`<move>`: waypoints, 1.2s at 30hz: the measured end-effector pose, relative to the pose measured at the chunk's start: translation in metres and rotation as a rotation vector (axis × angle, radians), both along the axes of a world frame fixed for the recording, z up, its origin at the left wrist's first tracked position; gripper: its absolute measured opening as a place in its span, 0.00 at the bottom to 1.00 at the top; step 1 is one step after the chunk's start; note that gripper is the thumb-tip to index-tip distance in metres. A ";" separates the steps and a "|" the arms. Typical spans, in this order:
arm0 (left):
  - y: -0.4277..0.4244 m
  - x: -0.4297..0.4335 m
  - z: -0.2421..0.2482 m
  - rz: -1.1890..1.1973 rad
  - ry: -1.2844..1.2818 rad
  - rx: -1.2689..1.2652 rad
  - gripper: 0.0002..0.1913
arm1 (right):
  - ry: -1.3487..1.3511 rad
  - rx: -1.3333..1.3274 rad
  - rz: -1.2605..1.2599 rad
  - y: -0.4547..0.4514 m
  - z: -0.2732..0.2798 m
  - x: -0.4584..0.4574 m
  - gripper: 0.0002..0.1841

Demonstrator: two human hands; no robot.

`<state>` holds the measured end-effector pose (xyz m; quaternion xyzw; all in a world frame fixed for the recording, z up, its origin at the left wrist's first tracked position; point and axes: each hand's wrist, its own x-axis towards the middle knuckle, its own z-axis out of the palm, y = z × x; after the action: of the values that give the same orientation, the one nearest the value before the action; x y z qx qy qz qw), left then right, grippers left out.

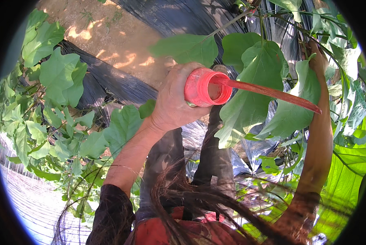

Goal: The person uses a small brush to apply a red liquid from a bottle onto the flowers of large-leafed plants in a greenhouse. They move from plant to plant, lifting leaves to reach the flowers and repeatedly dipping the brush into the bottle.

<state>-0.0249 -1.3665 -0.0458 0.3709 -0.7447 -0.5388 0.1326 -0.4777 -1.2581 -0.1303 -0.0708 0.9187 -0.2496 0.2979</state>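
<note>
My left hand (172,99) is wrapped around an open red plastic bottle (198,87), its threaded mouth tilted towards me. A long, flat red stick (271,92) leans out of the mouth to the right, over the leaves. Some pale reddish content shows inside the bottle. At the upper right, my right hand (318,59) reaches in among the stems of a leafy plant, probably an eggplant. Its fingers are partly hidden there by stems and a large green leaf (302,101), so its grip is unclear. A small pale purple flower (250,19) hangs at the top.
Black plastic mulch film (109,76) covers the beds, with a strip of bare soil (134,39) between. Dense foliage (57,131) stands on the left, and more large leaves (345,177) on the right. Strands of hair (201,196) hang across the lower view.
</note>
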 end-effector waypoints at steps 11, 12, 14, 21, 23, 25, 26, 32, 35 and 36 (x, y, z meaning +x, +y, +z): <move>0.010 0.010 -0.006 0.045 0.075 -0.095 0.40 | 0.397 0.325 0.203 -0.028 0.046 0.044 0.27; 0.011 0.011 -0.006 0.050 0.075 -0.088 0.40 | 0.381 0.266 0.165 -0.029 0.047 0.047 0.26; 0.011 0.013 -0.006 0.055 0.068 -0.086 0.39 | 0.376 0.249 0.206 -0.024 0.036 0.036 0.27; 0.008 0.017 -0.002 0.045 0.049 -0.072 0.39 | 0.294 0.360 0.312 -0.010 0.036 0.033 0.27; 0.006 0.017 -0.001 0.032 0.039 -0.072 0.39 | 0.293 0.210 0.421 0.005 0.018 0.020 0.27; 0.004 0.018 -0.004 0.005 0.035 -0.092 0.39 | 0.022 0.005 0.185 0.001 0.008 0.018 0.26; 0.004 0.016 -0.004 0.011 0.022 -0.077 0.40 | -0.246 -0.123 -0.106 -0.007 0.005 0.015 0.24; 0.002 0.001 -0.002 -0.007 -0.022 0.000 0.42 | -0.278 -0.452 0.379 0.022 -0.076 -0.058 0.19; 0.004 -0.006 -0.001 -0.010 -0.048 -0.003 0.40 | -0.782 -0.801 0.230 -0.003 -0.065 -0.025 0.19; 0.005 -0.006 0.000 -0.004 -0.063 -0.051 0.38 | -1.445 -0.904 -0.181 -0.028 -0.031 0.016 0.25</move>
<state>-0.0310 -1.3618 -0.0456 0.3827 -0.7626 -0.5081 0.1175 -0.4621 -1.2860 -0.1612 0.0674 0.3178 -0.5986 0.7322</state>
